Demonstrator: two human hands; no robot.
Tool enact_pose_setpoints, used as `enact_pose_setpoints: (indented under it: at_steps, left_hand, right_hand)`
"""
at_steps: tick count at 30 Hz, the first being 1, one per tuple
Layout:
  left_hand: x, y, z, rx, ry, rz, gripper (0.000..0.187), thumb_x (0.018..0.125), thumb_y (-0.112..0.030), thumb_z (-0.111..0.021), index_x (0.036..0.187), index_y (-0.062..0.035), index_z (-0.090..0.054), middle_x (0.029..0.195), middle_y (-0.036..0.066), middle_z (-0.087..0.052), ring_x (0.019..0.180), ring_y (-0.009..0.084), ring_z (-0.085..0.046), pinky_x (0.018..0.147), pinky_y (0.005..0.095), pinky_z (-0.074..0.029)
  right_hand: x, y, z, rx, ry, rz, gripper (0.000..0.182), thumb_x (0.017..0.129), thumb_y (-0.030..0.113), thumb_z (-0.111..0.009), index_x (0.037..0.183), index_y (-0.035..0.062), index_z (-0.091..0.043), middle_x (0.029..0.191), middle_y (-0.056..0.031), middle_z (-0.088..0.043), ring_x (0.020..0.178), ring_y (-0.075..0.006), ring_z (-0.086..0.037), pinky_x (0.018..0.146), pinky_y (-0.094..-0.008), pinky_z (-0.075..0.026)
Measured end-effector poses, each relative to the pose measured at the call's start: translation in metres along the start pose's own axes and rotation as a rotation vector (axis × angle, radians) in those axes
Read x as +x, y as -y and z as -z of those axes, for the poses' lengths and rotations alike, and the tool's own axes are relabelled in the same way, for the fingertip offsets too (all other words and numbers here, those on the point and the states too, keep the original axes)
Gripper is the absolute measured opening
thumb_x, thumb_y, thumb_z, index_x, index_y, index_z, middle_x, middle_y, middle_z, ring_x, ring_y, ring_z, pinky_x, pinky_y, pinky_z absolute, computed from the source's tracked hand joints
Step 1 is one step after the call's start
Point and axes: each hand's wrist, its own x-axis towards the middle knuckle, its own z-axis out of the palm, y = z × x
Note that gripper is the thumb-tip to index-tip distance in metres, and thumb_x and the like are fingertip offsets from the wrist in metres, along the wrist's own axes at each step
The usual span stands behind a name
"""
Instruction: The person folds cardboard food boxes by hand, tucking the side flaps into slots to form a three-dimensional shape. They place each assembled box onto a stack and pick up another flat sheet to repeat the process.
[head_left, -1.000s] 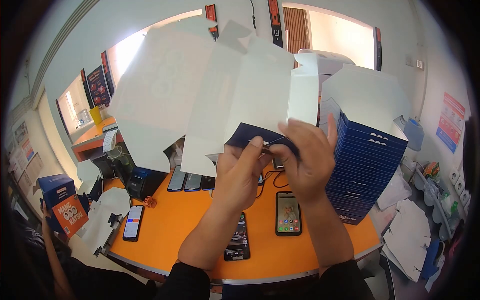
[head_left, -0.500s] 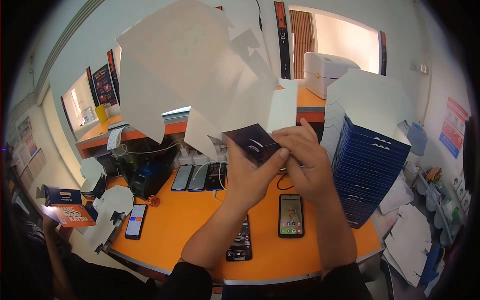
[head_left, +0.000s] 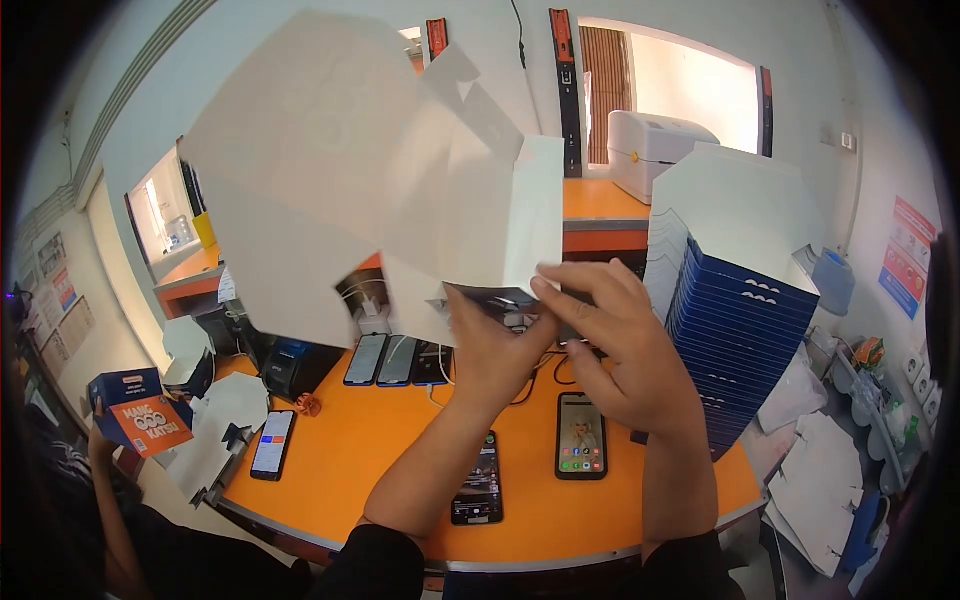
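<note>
Cardboard fills the upper middle of the head view: a flat, unfolded white carton blank point(head_left: 360, 190) held up above the orange surface point(head_left: 350, 450), its plain inner side toward the camera and a dark printed flap showing at its lower edge. Left hand point(head_left: 490, 350) grips that lower edge from below, thumb and fingers closed on the card near the dark flap. Right hand point(head_left: 620, 345) sits just beside it, touching the same edge, its forefinger and thumb pinching the flap while the other fingers stay loosely spread.

Directly right of the right hand stands a tall stack of flat blue cartons point(head_left: 735, 340), topped by a white sheet. Below the hands, on the surface, lie two phones: one with a lit screen point(head_left: 581, 435) under the right wrist, and a darker one point(head_left: 480, 480) beside the left forearm. Further from the hands, behind the blank, a row of phones point(head_left: 395, 360) lies plugged into cables. Well to the left of the left hand rest a phone with a bright screen point(head_left: 270, 443) and loose white blanks point(head_left: 215, 420). At the far left another person's hand holds a blue and orange box point(head_left: 140, 420). Beyond the stack, a white printer point(head_left: 655, 150) sits on a raised counter.
</note>
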Motion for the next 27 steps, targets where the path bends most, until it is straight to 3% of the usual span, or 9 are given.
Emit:
enact_pose_setpoints:
  at_steps: [3, 6, 9, 12, 15, 18, 19, 22, 27]
  left_hand:
    - [0.005, 0.01, 0.009, 0.289, 0.124, -0.088, 0.075, 0.078, -0.001, -0.082, 0.139, 0.0027, -0.038, 0.13, 0.017, -0.057, 0.106, 0.0253, -0.065, 0.092, 0.0358, -0.055]
    - [0.004, 0.015, 0.001, 0.456, 0.042, -0.266, 0.103, 0.074, 0.001, -0.083, 0.159, -0.0015, -0.025, 0.153, 0.028, -0.039, 0.135, 0.0426, -0.051, 0.106, 0.0446, -0.051]
    - [0.005, 0.007, 0.0, 0.621, 0.08, -0.47, 0.106, 0.076, 0.001, -0.083, 0.162, -0.004, -0.021, 0.163, 0.032, -0.025, 0.15, 0.0496, -0.034, 0.114, 0.0482, -0.046]
    - [0.005, 0.002, 0.002, 0.624, 0.123, -0.427, 0.104, 0.077, 0.001, -0.082, 0.162, -0.003, -0.021, 0.162, 0.032, -0.028, 0.149, 0.0488, -0.035, 0.113, 0.0491, -0.047]
    - [-0.001, -0.008, 0.002, 0.451, 0.17, -0.217, 0.103, 0.078, 0.001, -0.08, 0.162, -0.0023, -0.021, 0.161, 0.033, -0.03, 0.148, 0.0484, -0.037, 0.111, 0.0499, -0.049]
    - [-0.006, -0.017, 0.0, 0.325, 0.193, -0.111, 0.103, 0.079, 0.001, -0.08, 0.163, -0.0026, -0.02, 0.155, 0.03, -0.036, 0.138, 0.0431, -0.047, 0.102, 0.0451, -0.055]
    - [-0.006, -0.018, -0.001, 0.315, 0.192, -0.111, 0.103, 0.079, 0.0, -0.08, 0.163, -0.0031, -0.02, 0.149, 0.028, -0.041, 0.131, 0.0388, -0.053, 0.097, 0.0423, -0.058]
    - [-0.005, -0.014, 0.001, 0.444, 0.152, -0.234, 0.103, 0.081, -0.001, -0.08, 0.164, -0.0051, -0.02, 0.13, 0.019, -0.059, 0.104, 0.0237, -0.072, 0.083, 0.0341, -0.062]
    - [0.0, -0.011, 0.002, 0.53, 0.117, -0.34, 0.105, 0.079, -0.005, -0.084, 0.163, -0.0045, -0.021, 0.144, 0.022, -0.051, 0.121, 0.0302, -0.065, 0.09, 0.0369, -0.061]
  right_hand:
    - [0.004, 0.012, 0.004, 0.127, -0.173, 0.014, 0.04, 0.091, 0.021, -0.075, 0.123, -0.0016, -0.069, 0.131, -0.0166, -0.063, 0.12, -0.0305, -0.059, 0.107, -0.0447, -0.044]
    - [0.003, 0.018, 0.002, 0.269, -0.38, 0.086, 0.045, 0.089, 0.031, -0.083, 0.115, -0.0026, -0.069, 0.125, -0.0175, -0.067, 0.108, -0.027, -0.066, 0.093, -0.04, -0.054]
    - [-0.007, 0.014, -0.015, 0.03, -0.502, 0.002, 0.042, 0.089, 0.026, -0.085, 0.114, -0.0037, -0.069, 0.113, -0.0153, -0.07, 0.092, -0.0235, -0.071, 0.08, -0.0337, -0.058]
    - [-0.006, 0.012, -0.017, 0.007, -0.614, -0.097, 0.032, 0.09, 0.017, -0.084, 0.111, -0.0039, -0.072, 0.101, -0.0128, -0.074, 0.084, -0.0229, -0.072, 0.076, -0.0324, -0.057]
    - [0.001, 0.003, -0.016, -0.249, -0.605, 0.024, 0.024, 0.094, 0.015, -0.079, 0.107, -0.0049, -0.075, 0.098, -0.013, -0.075, 0.085, -0.0224, -0.072, 0.076, -0.0325, -0.057]
    - [0.003, 0.001, -0.028, -0.221, -0.62, 0.018, 0.021, 0.096, 0.014, -0.076, 0.104, -0.0059, -0.077, 0.093, -0.0129, -0.076, 0.085, -0.0218, -0.073, 0.077, -0.031, -0.057]
    - [-0.003, -0.003, -0.033, -0.159, -0.57, -0.053, 0.025, 0.099, 0.017, -0.073, 0.109, -0.0063, -0.076, 0.099, -0.0114, -0.077, 0.088, -0.0196, -0.072, 0.081, -0.0299, -0.057]
    - [-0.004, -0.003, -0.041, 0.465, -0.533, -0.233, 0.03, 0.099, 0.016, -0.074, 0.12, -0.0057, -0.07, 0.107, -0.0116, -0.076, 0.094, -0.0185, -0.072, 0.084, -0.0297, -0.058]
    - [-0.003, -0.005, -0.035, 0.671, -0.512, -0.246, 0.039, 0.097, 0.011, -0.074, 0.131, -0.0024, -0.058, 0.111, -0.0135, -0.074, 0.101, -0.0194, -0.073, 0.087, -0.0307, -0.06]
